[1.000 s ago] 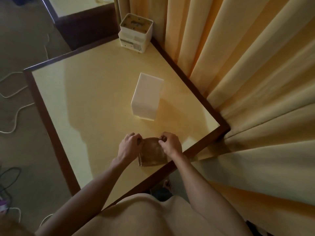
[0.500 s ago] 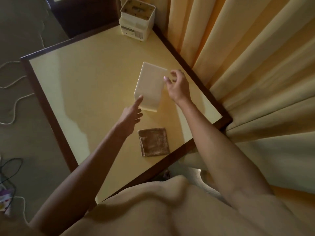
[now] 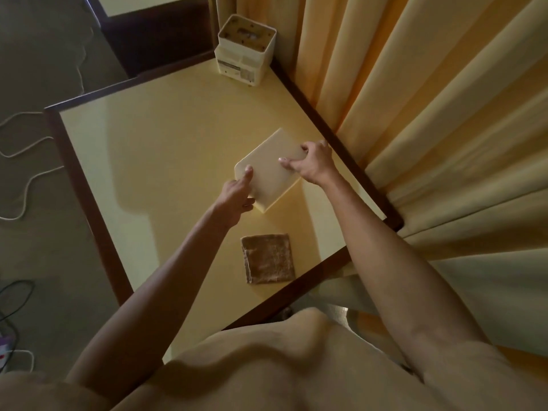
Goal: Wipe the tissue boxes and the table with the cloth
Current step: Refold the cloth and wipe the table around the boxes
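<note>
Hands point(image 3: 315, 165) around tissue box point(image 3: 268, 167)

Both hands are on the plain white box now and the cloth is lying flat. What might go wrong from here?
1. The white box looks tilted, held only at its edges by the left hand and right hand; it may slip.
2. It sits near the table's curtain-side edge.
3. The cloth lies untouched.

A yellow bench point(image 3: 166, 149) carries a folded brown cloth point(image 3: 268, 258) below the hands and a white container point(image 3: 244, 50) beyond them.
</note>
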The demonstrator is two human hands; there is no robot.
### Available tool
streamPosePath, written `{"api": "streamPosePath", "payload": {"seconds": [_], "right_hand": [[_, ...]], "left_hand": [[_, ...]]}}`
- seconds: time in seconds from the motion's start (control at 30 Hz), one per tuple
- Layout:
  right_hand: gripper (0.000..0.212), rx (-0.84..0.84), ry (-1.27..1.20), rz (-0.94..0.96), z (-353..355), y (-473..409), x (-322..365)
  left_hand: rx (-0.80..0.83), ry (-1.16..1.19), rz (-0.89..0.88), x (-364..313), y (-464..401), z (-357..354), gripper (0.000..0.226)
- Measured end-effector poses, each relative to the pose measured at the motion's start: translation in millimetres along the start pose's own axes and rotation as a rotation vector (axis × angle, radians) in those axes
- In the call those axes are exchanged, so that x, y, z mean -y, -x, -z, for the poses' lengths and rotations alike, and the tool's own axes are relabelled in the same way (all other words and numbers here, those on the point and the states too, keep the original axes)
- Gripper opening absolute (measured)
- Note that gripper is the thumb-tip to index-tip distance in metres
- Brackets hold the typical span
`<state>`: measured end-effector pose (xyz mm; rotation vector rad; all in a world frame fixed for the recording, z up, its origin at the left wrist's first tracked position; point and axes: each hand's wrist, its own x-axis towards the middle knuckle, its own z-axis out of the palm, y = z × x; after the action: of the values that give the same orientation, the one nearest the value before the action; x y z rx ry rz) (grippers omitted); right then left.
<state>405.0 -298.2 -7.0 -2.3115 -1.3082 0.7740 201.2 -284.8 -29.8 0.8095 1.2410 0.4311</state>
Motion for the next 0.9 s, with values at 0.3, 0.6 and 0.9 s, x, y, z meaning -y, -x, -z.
{"api": "streamPosePath", "payload": {"seconds": [0.3, 0.6, 0.9], "right_hand": [[0.092, 0.065, -0.266, -0.074, 25.0, 38.7, -43.0], [0.067, -0.06, -0.481, -0.068, 23.7, 94.4, -101.8], [0.052, -0.121, -0.649, -0.228, -19.0, 134.7, -142.4]], "left_hand": [[0.033, -0.271, -0.108, -1.8, 0.5, -14.8, 0.055], [0.043, -0.514, -0.508, 56.3, 37.8, -57.6, 0.049], [0.121, -0.506, -0.551, 110.6, 58.0, -72.7, 0.061]]}}
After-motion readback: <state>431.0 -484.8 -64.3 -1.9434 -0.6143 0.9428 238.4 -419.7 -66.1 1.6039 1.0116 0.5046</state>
